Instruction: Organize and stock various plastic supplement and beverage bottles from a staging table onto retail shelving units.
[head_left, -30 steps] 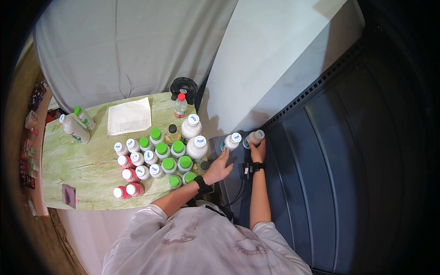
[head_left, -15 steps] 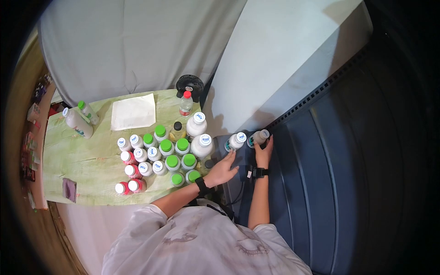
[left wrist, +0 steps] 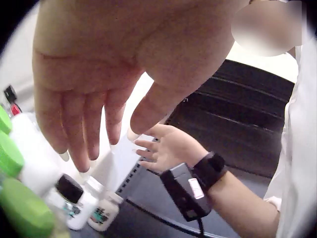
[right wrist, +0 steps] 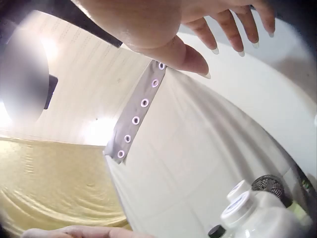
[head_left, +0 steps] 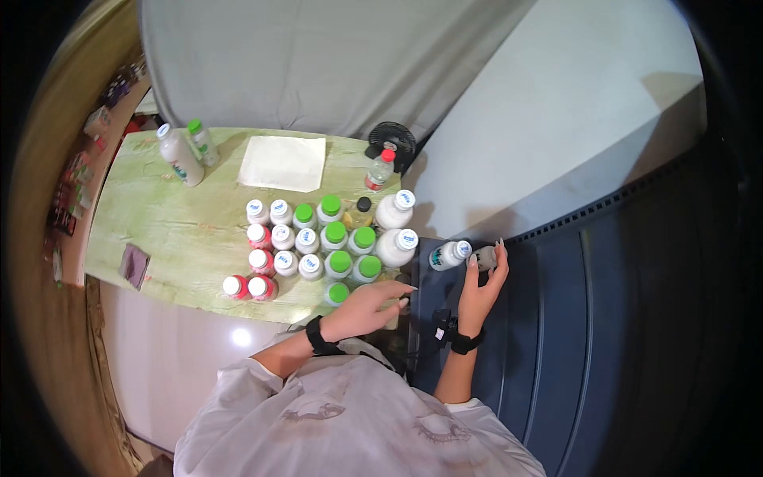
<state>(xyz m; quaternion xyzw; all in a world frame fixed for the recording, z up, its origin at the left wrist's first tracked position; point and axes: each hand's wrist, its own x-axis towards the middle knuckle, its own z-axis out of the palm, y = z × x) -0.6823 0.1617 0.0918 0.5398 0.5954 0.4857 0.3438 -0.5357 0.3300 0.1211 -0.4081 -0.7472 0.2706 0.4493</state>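
Note:
My left hand (head_left: 362, 310) hovers with loose, empty fingers near a black-capped bottle (head_left: 405, 300) at the table's right edge. My right hand (head_left: 480, 297) is raised with its fingers spread, overlapping a small white bottle (head_left: 486, 256) in the head view. From the left wrist view, that small bottle (left wrist: 105, 212) stands apart from the right hand (left wrist: 171, 148), whose palm holds nothing. Beside it on the dark ridged surface is another white bottle (head_left: 450, 255) with a teal print. The right wrist view shows the right hand's fingers (right wrist: 225, 34) relaxed and empty.
A green-patterned table (head_left: 191, 254) bears several bottles with green caps (head_left: 335, 232), white caps and red bodies (head_left: 260, 261). Two large white bottles (head_left: 395, 248) stand at its right side. A paper sheet (head_left: 284, 163), a small fan (head_left: 393, 143) and a folded cloth (head_left: 135, 265) lie around.
My right hand has let go of the small white bottle and lifted off it. The left hand has drawn back from the other white bottle towards the table. The head view has turned left.

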